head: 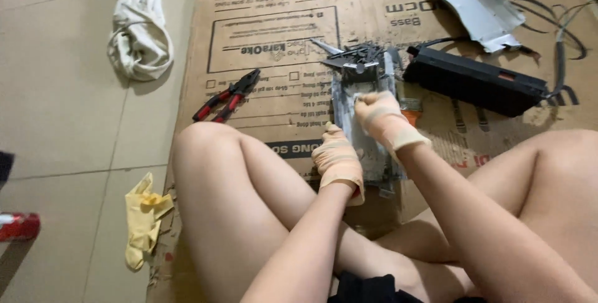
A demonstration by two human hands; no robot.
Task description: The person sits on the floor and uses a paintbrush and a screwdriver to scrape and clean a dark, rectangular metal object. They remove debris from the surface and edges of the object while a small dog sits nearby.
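Both gloved hands are on the grey metal unit, which lies mid-cardboard, just before the knees. The left hand is closed on the unit's near edge, pinning it. The right hand presses a pale scrap, cloth perhaps, against the top face, fingers curled over it. The best approach, I'd say, is a firm left hand and short strokes that steer clear of the sharp scraps piled at the far end. Pliers sit near the cardboard's left edge, and a black box lies toward the right.
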